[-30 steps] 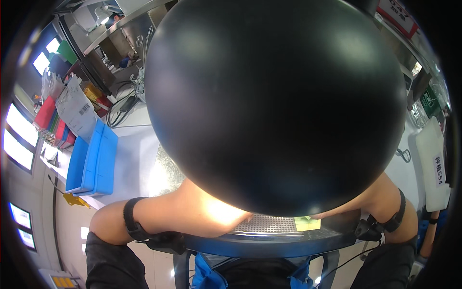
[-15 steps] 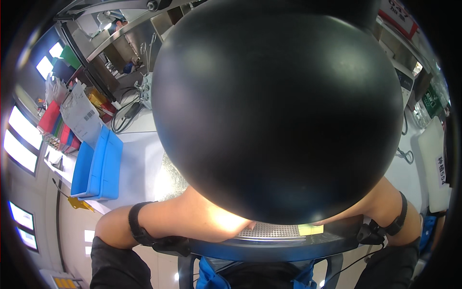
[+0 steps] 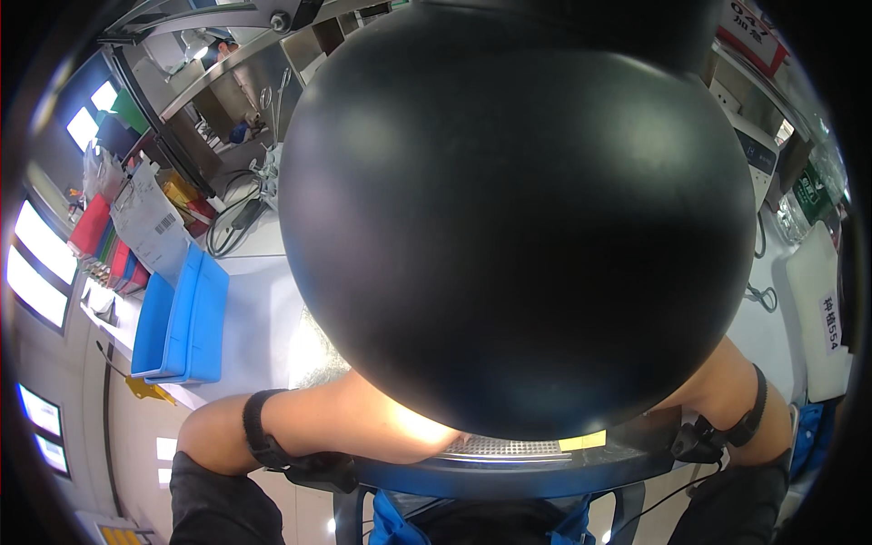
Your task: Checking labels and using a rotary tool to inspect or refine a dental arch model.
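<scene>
A large black dome (image 3: 518,227) fills the middle of the view and covers most of the work place. My left arm (image 3: 318,422) reaches in from the left under the dome's lower edge, and only a fingertip-sized bit of skin shows by a perforated metal plate (image 3: 509,448). My right arm (image 3: 718,391) reaches under the dome from the right, with its hand hidden. A yellow slip (image 3: 583,441) lies at the plate's right end, between the arms. Whatever either hand holds is out of sight. Black straps (image 3: 256,427) ring both forearms.
Nested blue bins (image 3: 204,318) stand at the left, with papers and coloured folders (image 3: 113,241) behind. A dark cable (image 3: 238,222) lies at the back left. A white device (image 3: 756,159), a plastic bottle (image 3: 799,213) and a white labelled pad (image 3: 817,313) sit at the right.
The dome appears slightly further left and lower in the view. Fingers of my right hand that showed beside the yellow slip are now hidden. My left arm has barely moved.
</scene>
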The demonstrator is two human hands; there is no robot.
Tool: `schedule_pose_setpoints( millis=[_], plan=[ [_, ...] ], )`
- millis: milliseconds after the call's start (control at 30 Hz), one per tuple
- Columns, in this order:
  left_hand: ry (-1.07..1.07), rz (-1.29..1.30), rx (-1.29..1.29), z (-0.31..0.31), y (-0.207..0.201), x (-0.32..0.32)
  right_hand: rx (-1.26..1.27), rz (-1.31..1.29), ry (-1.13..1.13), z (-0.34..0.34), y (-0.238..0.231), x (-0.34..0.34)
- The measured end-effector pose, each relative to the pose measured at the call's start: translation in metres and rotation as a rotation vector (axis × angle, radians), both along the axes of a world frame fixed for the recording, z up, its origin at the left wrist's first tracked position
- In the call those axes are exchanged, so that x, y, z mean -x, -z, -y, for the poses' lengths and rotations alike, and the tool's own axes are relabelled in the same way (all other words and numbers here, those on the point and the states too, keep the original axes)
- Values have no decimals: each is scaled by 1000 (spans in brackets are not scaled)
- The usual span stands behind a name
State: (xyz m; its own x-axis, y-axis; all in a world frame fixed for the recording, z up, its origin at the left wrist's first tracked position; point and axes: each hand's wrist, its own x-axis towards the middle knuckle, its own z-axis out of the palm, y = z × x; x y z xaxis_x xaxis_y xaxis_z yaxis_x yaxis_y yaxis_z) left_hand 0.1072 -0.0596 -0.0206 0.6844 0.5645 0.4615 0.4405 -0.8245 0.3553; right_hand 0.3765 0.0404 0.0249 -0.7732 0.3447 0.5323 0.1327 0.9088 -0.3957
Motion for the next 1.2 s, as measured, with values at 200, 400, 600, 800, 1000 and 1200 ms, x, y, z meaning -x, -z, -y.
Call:
schedule_pose_setpoints(
  millis=[200,400,600,800,1000,1200],
  plan=[
    [-16,-20,-37,2,6,3,-52,-38,-36,-3,0,3],
    [63,-130,-9,0,9,8,0,-30,-49,-1,1,4],
    [73,4,-26,-2,13,5,19,-14,-28,1,0,4],
    [43,-17,143,3,13,4,-48,-46,-58,-3,4,2],
    [106,-4,80,-6,10,-4,-74,-28,-21,2,-2,-4],
    [65,85,44,-7,7,-2,-98,-69,-47,-6,2,3]
  ],
)
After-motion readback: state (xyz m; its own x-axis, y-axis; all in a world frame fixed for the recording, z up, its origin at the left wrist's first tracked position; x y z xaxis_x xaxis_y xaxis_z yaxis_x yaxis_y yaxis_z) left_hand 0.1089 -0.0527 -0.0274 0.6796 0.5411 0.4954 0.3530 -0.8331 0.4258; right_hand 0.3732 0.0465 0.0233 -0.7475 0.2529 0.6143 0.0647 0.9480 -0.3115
